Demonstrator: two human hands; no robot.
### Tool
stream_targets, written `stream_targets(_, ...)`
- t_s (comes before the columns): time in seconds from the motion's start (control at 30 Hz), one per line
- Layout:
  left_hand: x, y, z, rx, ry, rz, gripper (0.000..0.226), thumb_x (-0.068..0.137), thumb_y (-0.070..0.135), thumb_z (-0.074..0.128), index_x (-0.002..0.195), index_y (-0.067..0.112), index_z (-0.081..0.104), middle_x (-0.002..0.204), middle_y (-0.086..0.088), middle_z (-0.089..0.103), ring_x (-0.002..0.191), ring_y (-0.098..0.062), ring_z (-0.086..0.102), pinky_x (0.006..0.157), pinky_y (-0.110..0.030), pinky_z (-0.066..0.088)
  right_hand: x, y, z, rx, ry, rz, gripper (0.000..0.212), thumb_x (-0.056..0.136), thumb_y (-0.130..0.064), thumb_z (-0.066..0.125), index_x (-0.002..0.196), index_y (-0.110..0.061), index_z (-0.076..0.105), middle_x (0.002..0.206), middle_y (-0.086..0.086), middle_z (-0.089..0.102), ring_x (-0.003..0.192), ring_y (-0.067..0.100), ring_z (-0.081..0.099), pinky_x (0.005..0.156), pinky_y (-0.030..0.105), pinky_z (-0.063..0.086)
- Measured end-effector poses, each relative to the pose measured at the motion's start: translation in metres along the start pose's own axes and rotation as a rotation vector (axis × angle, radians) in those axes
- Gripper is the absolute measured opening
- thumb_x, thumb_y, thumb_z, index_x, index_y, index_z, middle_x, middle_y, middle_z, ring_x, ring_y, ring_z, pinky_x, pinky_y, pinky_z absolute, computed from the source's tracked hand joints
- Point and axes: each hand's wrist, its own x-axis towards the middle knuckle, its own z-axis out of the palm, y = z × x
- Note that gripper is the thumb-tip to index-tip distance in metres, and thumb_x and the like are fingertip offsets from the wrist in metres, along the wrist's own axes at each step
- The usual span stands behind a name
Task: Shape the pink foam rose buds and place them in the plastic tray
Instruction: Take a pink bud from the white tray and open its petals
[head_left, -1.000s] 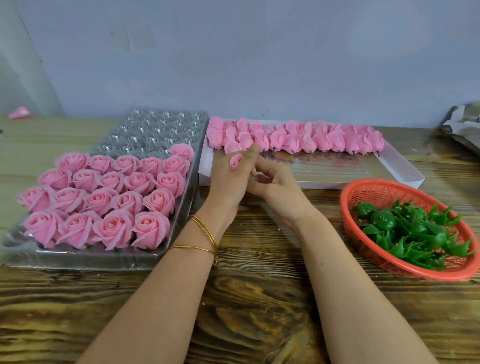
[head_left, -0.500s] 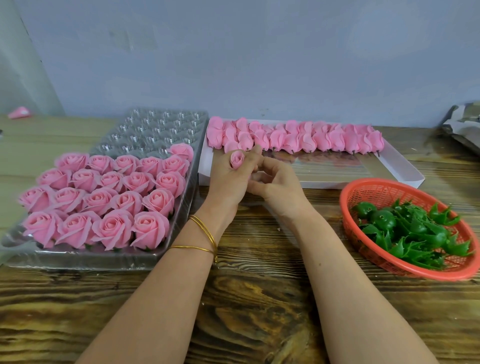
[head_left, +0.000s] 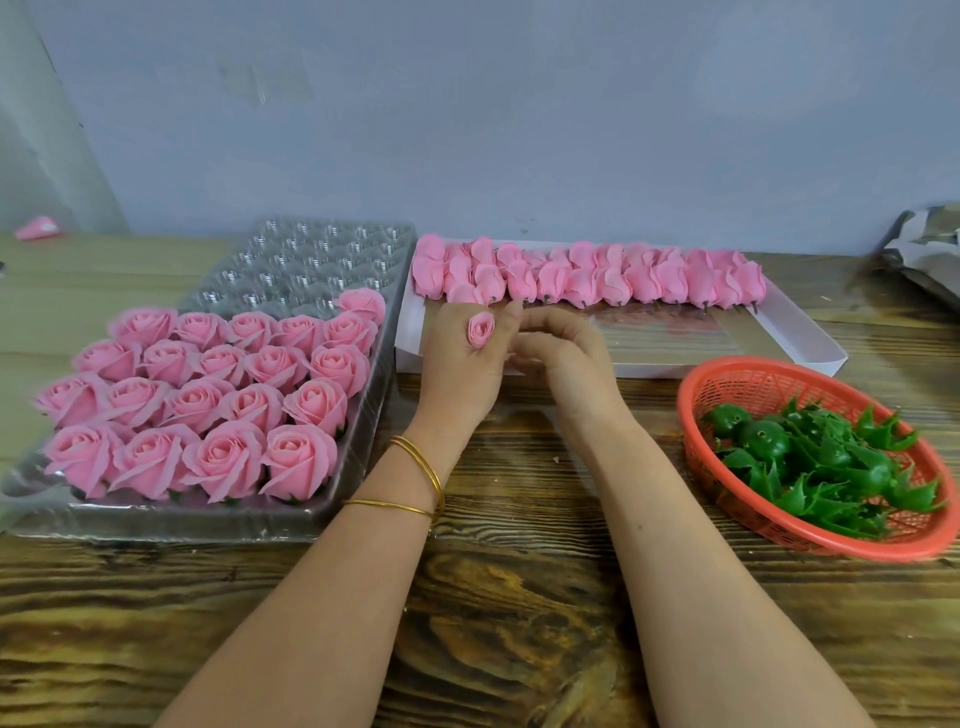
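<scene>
**While one pink foam rose bud (head_left: 480, 330) is held**

As the left hand (head_left: 460, 371) pinches the bud between its fingers, the right hand (head_left: 569, 361) curls against it at 3 o'clock; its grip cannot be determined. The plastic tray (head_left: 208, 525) lies at 9 o'clock.

A plain, matte blue-grey wall (head_left: 519, 104) stands behind the work surface and meets a paler panel (head_left: 36, 130) at a slanted seam on the far left. The table (head_left: 519, 613) is dark, strongly grained wood with a slight sheen. The light is soft and even.
</scene>
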Motion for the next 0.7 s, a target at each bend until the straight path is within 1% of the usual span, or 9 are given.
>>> stream_targets(0.03, 0.0007, -0.001, -0.0006, 0.031, 0.011, 0.021, 0.037, 0.091, 0.026, 0.061, 0.057, 0.025, 0.047, 0.058, -0.004, 0.048, 0.055, -0.008, 0.041, 0.053, -0.033, 0.038, 0.0007, -0.0012, -0.0005, 0.028, 0.025, -0.008, 0.014, 0.068, -0.014, 0.06, 0.079, -0.012, 0.066, 0.083, 0.011, 0.066, 0.086, 0.027, 0.063, 0.086, 0.049, 0.053)
stream_targets(0.1, 0.0015, -0.0041, -0.0017, 0.113, -0.012, 0.027, 0.039, 0.092, 0.017, 0.059, 0.056, 0.021, 0.046, 0.056, 0.002, 0.045, 0.052, -0.007, 0.037, 0.049, -0.022, 0.034, 0.0006, -0.0025, -0.0004, 0.047, 0.04, -0.035, 0.009, 0.07, -0.02, 0.064, 0.078, -0.015, 0.064, 0.082, 0.005, 0.065, 0.086, 0.022, 0.062, 0.087, 0.042, 0.052)
stream_targets(0.17, 0.0004, -0.0058, -0.0017, 0.174, -0.062, 0.023, 0.037, 0.093, 0.012, 0.057, 0.058, 0.019, 0.049, 0.056, 0.006, 0.047, 0.052, -0.005, 0.041, 0.049, -0.015, 0.032, -0.0005, -0.0026, 0.0007, 0.04, 0.024, -0.053, 0.012, 0.071, -0.024, 0.068, 0.078, -0.016, 0.063, 0.078, 0.001, 0.065, 0.084, 0.019, 0.063, 0.083, 0.039, 0.053)
stream_targets(0.27, -0.0022, -0.0038, -0.0009, 0.167, -0.082, 0.047, 0.038, 0.094, 0.018, 0.06, 0.058, 0.029, 0.053, 0.049, 0.017, 0.052, 0.056, 0.009, 0.052, 0.05, -0.006, 0.035, -0.0023, -0.0024, 0.0027, 0.01, 0.024, -0.068, 0.022, 0.069, -0.024, 0.072, 0.082, -0.011, 0.061, 0.082, 0.007, 0.063, 0.083, 0.02, 0.062, 0.082, 0.039, 0.053)
stream_targets(0.33, -0.0036, -0.0029, 0.0003, 0.176, -0.079, 0.06, 0.041, 0.093, 0.02, 0.062, 0.057, 0.036, 0.05, 0.046, 0.019, 0.05, 0.055, 0.014, 0.051, 0.051, -0.004, 0.035, -0.0038, -0.0028, 0.0037, -0.016, 0.035, -0.058, 0.025, 0.069, -0.025, 0.074, 0.086, -0.011, 0.062, 0.084, 0.009, 0.064, 0.084, 0.021, 0.062, 0.082, 0.039, 0.055)
stream_targets(0.37, -0.0042, -0.0029, 0.0008, 0.187, -0.08, 0.069, 0.041, 0.093, 0.021, 0.063, 0.057, 0.037, 0.05, 0.046, 0.019, 0.049, 0.055, 0.015, 0.051, 0.051, -0.004, 0.035, -0.0041, -0.003, 0.0036, -0.022, 0.035, -0.053, 0.022, 0.072, -0.024, 0.076, 0.086, -0.012, 0.063, 0.084, 0.009, 0.064, 0.084, 0.022, 0.062, 0.081, 0.04, 0.055)
stream_targets(0.43, -0.0043, -0.0042, 0.0009, 0.207, -0.077, 0.084, 0.042, 0.092, 0.021, 0.064, 0.056, 0.037, 0.05, 0.045, 0.02, 0.048, 0.055, 0.015, 0.051, 0.051, -0.004, 0.035, -0.0046, -0.0035, 0.0034, -0.018, 0.031, -0.048, 0.014, 0.079, -0.014, 0.076, 0.084, -0.013, 0.063, 0.081, 0.009, 0.063, 0.081, 0.021, 0.06, 0.079, 0.04, 0.054)
stream_targets(0.53, -0.004, -0.005, 0.0006, 0.223, -0.076, 0.084, 0.038, 0.091, 0.023, 0.064, 0.056, 0.034, 0.053, 0.046, 0.019, 0.05, 0.055, 0.014, 0.052, 0.051, -0.005, 0.035, -0.0051, -0.005, 0.0034, -0.026, 0.03, -0.049, 0.013, 0.082, -0.008, 0.074, 0.081, -0.014, 0.062, 0.078, 0.008, 0.061, 0.08, 0.019, 0.058, 0.077, 0.037, 0.051)
stream_targets(0.7, -0.0053, -0.0035, 0.0005, 0.231, -0.058, 0.091, 0.044, 0.092, 0.023, 0.064, 0.054, 0.036, 0.048, 0.049, 0.017, 0.047, 0.055, 0.014, 0.051, 0.051, -0.004, 0.035, -0.0079, -0.0079, 0.0032, -0.026, 0.011, -0.046, 0.011, 0.083, -0.008, 0.073, 0.084, -0.012, 0.062, 0.08, 0.009, 0.063, 0.084, 0.022, 0.062, 0.083, 0.047, 0.055)
